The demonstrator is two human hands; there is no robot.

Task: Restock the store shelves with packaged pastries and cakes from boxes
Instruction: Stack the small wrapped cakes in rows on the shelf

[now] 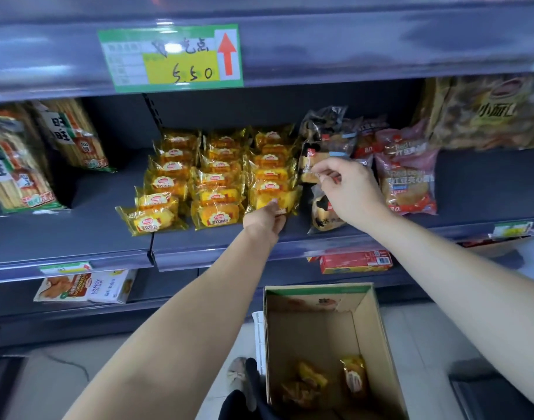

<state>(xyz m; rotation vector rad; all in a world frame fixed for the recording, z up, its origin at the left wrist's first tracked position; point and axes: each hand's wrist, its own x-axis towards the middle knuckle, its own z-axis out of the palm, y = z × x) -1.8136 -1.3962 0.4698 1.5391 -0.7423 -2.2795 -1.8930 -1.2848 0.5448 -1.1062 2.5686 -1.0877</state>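
Observation:
Three rows of yellow packaged cakes (217, 177) lie on the grey middle shelf (77, 247). My left hand (264, 221) grips the front yellow cake pack (274, 199) of the right-hand row at its near edge. My right hand (350, 189) pinches the edge of a clear-wrapped pastry pack (308, 168) that stands just right of the yellow rows. Below, an open cardboard box (368, 338) holds a few yellow packs (312, 374) at its bottom.
Red-bean bread packs (406, 180) and dark-wrapped pastries (323, 125) sit to the right, cracker bags (20, 174) to the left. A price tag (171, 59) hangs on the upper shelf edge. Boxes (87, 286) lie on the lower shelf. My feet (240, 380) stand beside the box.

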